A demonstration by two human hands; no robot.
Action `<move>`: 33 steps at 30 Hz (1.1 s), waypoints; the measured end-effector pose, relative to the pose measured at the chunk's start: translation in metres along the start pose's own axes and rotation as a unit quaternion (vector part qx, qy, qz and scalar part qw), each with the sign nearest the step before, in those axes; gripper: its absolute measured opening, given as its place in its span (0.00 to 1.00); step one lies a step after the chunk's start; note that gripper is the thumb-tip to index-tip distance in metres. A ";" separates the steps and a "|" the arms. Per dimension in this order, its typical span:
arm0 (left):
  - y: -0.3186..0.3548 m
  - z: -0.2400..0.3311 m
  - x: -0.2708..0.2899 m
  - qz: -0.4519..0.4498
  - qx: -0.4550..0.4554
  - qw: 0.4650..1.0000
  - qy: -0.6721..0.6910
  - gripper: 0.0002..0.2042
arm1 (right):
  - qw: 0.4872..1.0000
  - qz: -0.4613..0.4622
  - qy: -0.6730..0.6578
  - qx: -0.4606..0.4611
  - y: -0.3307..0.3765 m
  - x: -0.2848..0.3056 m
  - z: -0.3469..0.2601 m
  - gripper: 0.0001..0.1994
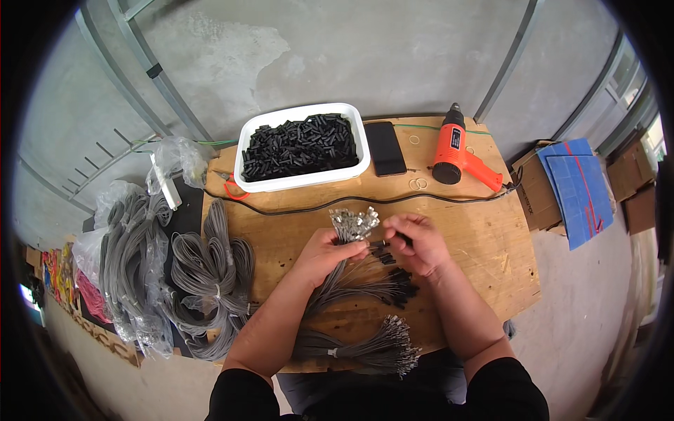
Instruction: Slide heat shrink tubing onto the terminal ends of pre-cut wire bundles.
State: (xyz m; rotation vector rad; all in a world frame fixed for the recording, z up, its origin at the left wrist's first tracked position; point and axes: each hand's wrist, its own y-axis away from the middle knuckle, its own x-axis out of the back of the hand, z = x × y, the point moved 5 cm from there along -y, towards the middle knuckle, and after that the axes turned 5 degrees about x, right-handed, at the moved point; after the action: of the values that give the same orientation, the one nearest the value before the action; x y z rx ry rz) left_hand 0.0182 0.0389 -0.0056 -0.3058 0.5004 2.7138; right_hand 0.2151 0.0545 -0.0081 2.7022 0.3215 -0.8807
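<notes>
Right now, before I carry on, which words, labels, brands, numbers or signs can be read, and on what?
Orange heat gun: dark label with pale print, too small to read.
Cardboard box on the right: dark print, too small to read.
Cardboard piece at lower left: large lettering, not transcribed here.

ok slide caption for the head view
Left fingers hold silver-tipped grey wires, right fingers close by, near a white tub of black tubes and an orange heat gun.
</notes>
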 end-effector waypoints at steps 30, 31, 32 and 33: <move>-0.003 -0.006 -0.003 -0.030 0.031 0.999 -0.022 0.09 | 0.989 -0.014 0.140 0.048 0.003 -0.017 0.013 0.03; -0.004 -0.007 -0.001 -0.029 0.030 0.999 -0.021 0.09 | 0.985 -0.011 0.164 0.061 0.004 -0.017 0.012 0.03; -0.004 -0.008 -0.001 -0.027 0.028 0.999 -0.021 0.09 | 0.979 -0.009 0.187 0.073 0.004 -0.017 0.011 0.03; -0.003 -0.008 -0.001 -0.027 0.028 0.999 -0.022 0.09 | 0.980 -0.009 0.187 0.074 0.004 -0.017 0.011 0.03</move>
State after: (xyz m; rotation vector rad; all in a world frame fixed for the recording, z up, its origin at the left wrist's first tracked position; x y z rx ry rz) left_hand 0.0211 0.0386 -0.0134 -0.2417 0.5478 2.6433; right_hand 0.1965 0.0448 -0.0055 3.0017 0.3714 -0.4062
